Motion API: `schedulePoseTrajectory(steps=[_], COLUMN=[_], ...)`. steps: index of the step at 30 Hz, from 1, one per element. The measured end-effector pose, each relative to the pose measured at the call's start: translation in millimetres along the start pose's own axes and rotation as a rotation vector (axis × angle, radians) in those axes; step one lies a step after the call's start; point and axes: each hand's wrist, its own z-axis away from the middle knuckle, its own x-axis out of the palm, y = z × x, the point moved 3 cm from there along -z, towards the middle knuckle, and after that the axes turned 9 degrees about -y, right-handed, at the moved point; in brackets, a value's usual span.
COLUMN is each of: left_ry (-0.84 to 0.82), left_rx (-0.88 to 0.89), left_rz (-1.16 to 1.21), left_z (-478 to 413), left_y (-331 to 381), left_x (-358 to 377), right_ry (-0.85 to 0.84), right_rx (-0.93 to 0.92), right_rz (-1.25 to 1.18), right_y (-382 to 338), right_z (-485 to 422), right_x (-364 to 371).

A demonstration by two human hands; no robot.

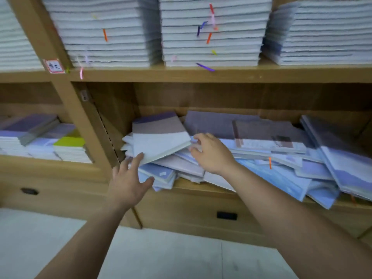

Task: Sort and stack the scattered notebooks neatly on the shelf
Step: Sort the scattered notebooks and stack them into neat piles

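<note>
Several pale blue and lilac notebooks [267,162] lie scattered in a loose heap on the middle wooden shelf [193,186]. One notebook with a purple, mauve and white cover [159,135] sits tilted on top at the left of the heap. My left hand [128,178] is spread, its fingertips touching the lower left corner of that notebook. My right hand [209,152] has its fingers bent at the notebook's right edge, resting on the heap; whether it grips anything is unclear. The picture is slightly blurred.
Tall neat stacks of white-edged notebooks [211,33] with coloured ribbon markers fill the shelf above. The left compartment holds low stacks with purple and lime-green covers [68,141]. A wooden upright [84,125] divides the compartments. Below are drawer fronts with dark handles [226,215] and a pale floor.
</note>
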Motion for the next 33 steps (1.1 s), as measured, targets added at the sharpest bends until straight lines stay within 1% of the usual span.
schedulePoseTrajectory(steps=[2, 5, 7, 11, 14, 17, 20, 21, 23, 25, 28, 31, 33], left_ry=[-0.028, -0.009, -0.006, -0.028, -0.004, -0.094, -0.216, -0.247, -0.286, -0.267, -0.198, -0.181, -0.171], left_rx=[0.045, 0.056, 0.068, 0.058, 0.055, 0.052, 0.1, 0.12, 0.157, 0.168, 0.207, 0.251, 0.266], left_rz=[0.056, 0.148, 0.185, 0.253, 0.263, 0.248, 0.234, 0.233, 0.223, 0.252, 0.291, 0.303, 0.306], left_z=[-2, 0, 0, -1, 2, 11, 23, 27, 29, 28, 26, 26, 26], left_y=[-3, 3, 5, 4, 9, 23, 47, 55, 65, 70, 72, 73, 75], left_x=[3, 2, 1, -1, -4, 0, 10, 13, 16, 14, 6, 3, 2], right_ry=[-0.002, -0.034, -0.045, -0.022, 0.037, 0.096, 0.155, 0.156, 0.107, 0.056, 0.026, 0.021, 0.064], right_rx=[0.033, 0.134, 0.164, 0.173, 0.132, 0.094, 0.102, 0.112, 0.146, 0.209, 0.286, 0.299, 0.283], right_rz=[0.008, 0.011, 0.027, 0.026, -0.087, -0.216, -0.239, -0.233, -0.248, -0.324, -0.479, -0.537, -0.592], right_y=[-13, -22, -26, -27, -20, -5, 16, 22, 32, 39, 45, 50, 52], right_z=[-27, -59, -68, -65, -49, -18, 19, 29, 41, 42, 36, 33, 34], right_x=[2, 5, 5, 9, 8, -1, -10, -12, -14, -15, -14, -11, -10])
